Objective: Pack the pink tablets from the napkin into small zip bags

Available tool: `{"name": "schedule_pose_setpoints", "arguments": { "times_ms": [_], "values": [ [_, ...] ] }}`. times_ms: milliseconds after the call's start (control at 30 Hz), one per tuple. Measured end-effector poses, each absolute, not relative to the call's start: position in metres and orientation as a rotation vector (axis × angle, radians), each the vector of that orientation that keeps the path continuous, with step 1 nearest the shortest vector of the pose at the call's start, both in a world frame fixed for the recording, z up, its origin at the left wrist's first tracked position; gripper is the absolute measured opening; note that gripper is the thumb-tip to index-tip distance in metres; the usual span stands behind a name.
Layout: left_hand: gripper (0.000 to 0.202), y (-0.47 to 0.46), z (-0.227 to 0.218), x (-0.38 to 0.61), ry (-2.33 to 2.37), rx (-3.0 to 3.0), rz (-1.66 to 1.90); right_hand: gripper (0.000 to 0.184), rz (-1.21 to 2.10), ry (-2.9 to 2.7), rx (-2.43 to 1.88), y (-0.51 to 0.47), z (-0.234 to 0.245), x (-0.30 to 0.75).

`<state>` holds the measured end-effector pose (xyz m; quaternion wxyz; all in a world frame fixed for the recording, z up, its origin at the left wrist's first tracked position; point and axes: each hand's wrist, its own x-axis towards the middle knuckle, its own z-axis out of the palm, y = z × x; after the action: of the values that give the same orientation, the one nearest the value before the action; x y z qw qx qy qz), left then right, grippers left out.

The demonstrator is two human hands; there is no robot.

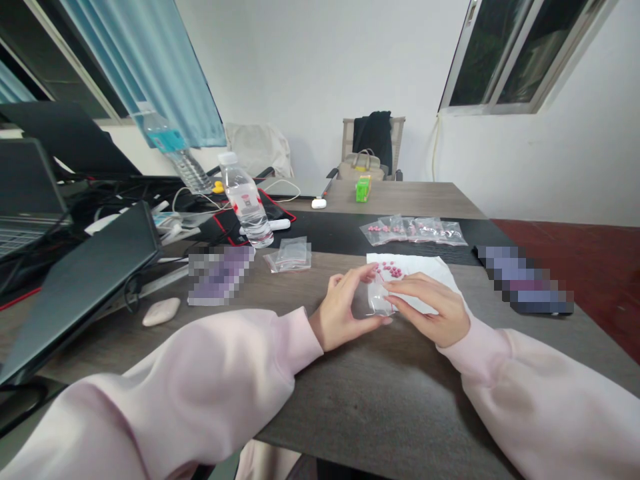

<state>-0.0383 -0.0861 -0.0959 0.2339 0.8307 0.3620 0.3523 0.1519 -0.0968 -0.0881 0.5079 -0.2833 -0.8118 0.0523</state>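
My right grip (440,308) pinches a small clear bag (379,300) over the near edge of the white paper (444,268); my left grip (341,309) is spread around it, table (370,393) stretching between my wrists and its near rim.

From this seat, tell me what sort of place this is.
Probably an office or shared workroom: there's a laptop, a long table, and a chair with a dark garment over its back.

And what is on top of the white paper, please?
Small pink pills lie on the white paper toward its far edge. The right hand blocks part of it; anything behind that hand cannot be seen.
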Motion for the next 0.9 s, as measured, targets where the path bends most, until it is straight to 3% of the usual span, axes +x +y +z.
{"name": "schedule_pose_setpoints", "arguments": {
  "times_ms": [467, 700, 900],
  "values": [
    [0.072, -0.083, -0.099, -0.037, 0.917, 2.062, 1.141, 0.012, 0.495, -1.924, -0.859, -0.096, -0.105, 0.146],
    [0.037, -0.066, -0.102, -0.036, 0.911, 1.442, 1.166, 0.021, 0.708, -1.733, -0.947, -0.094, -0.11, 0.146],
    [0.037, -0.066, -0.098, -0.038, 0.912, 1.426, 1.099, 0.032, 0.932, -1.623, -0.982, -0.092, -0.112, 0.146]
  ]
}}
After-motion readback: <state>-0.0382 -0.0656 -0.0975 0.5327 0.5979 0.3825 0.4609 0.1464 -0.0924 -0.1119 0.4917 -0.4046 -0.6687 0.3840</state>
